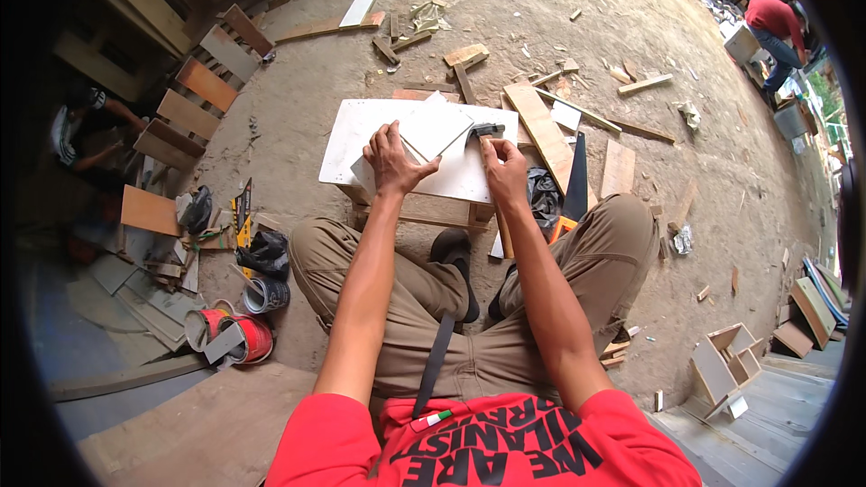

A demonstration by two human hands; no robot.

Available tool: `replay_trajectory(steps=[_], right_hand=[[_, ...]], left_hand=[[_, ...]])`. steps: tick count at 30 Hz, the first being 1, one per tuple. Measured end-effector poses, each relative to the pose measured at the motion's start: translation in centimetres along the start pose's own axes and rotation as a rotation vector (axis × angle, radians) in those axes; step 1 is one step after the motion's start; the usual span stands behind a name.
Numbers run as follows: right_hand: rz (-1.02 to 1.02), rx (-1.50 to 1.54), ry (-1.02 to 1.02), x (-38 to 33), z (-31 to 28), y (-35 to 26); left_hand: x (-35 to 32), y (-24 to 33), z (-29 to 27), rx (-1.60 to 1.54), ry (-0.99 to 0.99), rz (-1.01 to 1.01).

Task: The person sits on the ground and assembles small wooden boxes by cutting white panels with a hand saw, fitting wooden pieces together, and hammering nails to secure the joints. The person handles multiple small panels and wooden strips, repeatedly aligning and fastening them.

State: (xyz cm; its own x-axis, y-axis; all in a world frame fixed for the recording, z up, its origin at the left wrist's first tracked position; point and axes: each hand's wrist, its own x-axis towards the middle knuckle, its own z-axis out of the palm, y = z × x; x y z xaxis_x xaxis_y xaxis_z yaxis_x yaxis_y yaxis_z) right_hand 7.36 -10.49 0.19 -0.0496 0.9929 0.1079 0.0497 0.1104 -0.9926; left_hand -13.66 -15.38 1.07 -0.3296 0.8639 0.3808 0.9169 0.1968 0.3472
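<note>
A low white-topped bench (347, 135) stands in front of my crossed legs. On it, a square white board (439, 129) lies turned at an angle, with another pale panel edge showing beneath it. My left hand (397, 160) grips the board's left corner, thumb along the near edge and fingers over the far side. At the board's right, my right hand (505, 169) is closed round a hammer (488, 130). Its dark head rests just above my fingers, beside the board, and its wooden handle runs down below the hand. Whether a nail is between the fingertips is too small to tell.
A handsaw (577, 179) and a black plastic bag (544, 198) lie by my right knee. Planks (541, 131) and offcuts litter the ground ahead. Paint cans (248, 340) stand at left. A small wooden box unit (724, 362) sits at right. Two other people work at the far sides.
</note>
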Motion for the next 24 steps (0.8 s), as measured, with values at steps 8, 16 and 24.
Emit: replay_trajectory(steps=[8,16,24], right_hand=[[0.231,0.545,-0.267,-1.8,4.4,-4.5],[0.103,0.286,-0.144,-2.1,7.1,-1.0],[0.169,0.308,-0.069,-3.0,6.7,1.2]], left_hand=[[-2.1,-1.1,-2.9,-0.226,0.262,0.094],[-4.2,-3.1,0.6,-0.319,0.091,-0.071],[-4.5,-3.5,0.3,-0.225,-0.038,-0.018]])
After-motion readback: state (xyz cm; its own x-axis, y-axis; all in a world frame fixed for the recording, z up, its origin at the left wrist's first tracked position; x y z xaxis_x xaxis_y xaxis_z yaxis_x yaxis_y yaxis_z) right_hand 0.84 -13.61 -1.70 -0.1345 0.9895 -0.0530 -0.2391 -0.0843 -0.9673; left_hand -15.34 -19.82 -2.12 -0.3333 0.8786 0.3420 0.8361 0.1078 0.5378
